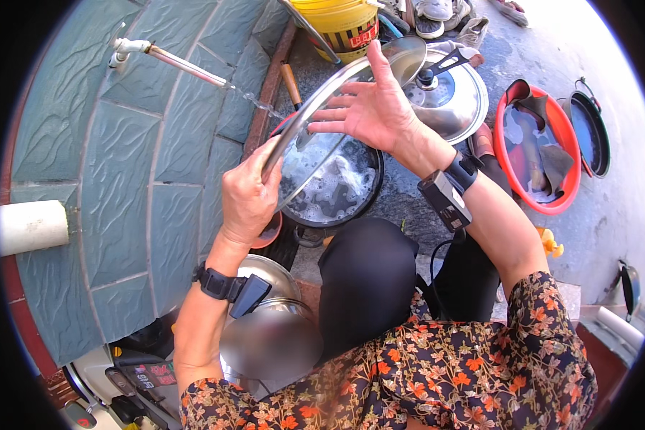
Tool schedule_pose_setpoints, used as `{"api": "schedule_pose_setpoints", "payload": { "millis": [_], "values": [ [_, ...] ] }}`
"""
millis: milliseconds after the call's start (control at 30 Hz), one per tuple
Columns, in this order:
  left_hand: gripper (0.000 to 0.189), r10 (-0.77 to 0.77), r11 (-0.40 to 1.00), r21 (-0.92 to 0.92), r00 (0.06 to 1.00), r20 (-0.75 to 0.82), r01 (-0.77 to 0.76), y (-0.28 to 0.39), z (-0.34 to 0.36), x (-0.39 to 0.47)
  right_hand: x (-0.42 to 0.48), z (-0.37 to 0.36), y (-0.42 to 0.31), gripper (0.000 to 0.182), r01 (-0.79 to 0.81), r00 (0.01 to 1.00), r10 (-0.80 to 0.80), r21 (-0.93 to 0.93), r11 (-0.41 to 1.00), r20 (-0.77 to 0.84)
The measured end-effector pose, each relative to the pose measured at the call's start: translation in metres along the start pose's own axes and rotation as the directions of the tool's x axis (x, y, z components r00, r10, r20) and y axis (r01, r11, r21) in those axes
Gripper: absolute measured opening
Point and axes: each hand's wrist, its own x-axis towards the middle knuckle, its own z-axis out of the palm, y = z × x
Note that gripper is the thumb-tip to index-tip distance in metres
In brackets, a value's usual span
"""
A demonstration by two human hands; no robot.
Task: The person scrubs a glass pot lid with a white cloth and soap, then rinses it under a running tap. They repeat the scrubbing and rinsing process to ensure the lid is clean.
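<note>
My left hand (250,185) grips the lower left part of the metal rim of a glass pot lid (301,115), which is held up on edge. At the lid's far side is my right hand (373,110), palm up, fingers spread behind or against the glass; whether it touches cannot be told. Below the lid stands a dark-rimmed pan (330,188) of foamy water. Water runs from a wall tap (134,45) through a clear tube (188,67) towards the pan's far side, where a red rim shows.
A steel lid with a black knob (451,105), a yellow bucket (336,24) and shoes (435,16) are at the far side. Right lies a red basin (561,121) with water and dark cloths, beside a black pan (594,134). Steel pots (269,274) stand near my left forearm, by the tiled wall (123,150).
</note>
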Motion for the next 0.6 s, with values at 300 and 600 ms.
{"api": "schedule_pose_setpoints", "payload": {
  "millis": [300,600],
  "values": [
    [0.045,0.379,0.897,0.188,0.914,0.141,-0.401,-0.015,0.012,-0.008,-0.01,-0.036,0.015,0.03,0.059,0.983,-0.026,0.179,0.982,-0.181],
    [0.081,-0.163,0.976,-0.128,0.981,0.108,0.176,-0.09,0.022,-0.08,-0.017,-0.042,0.032,0.077,0.059,0.971,-0.037,-0.089,0.994,0.236]
  ]
}}
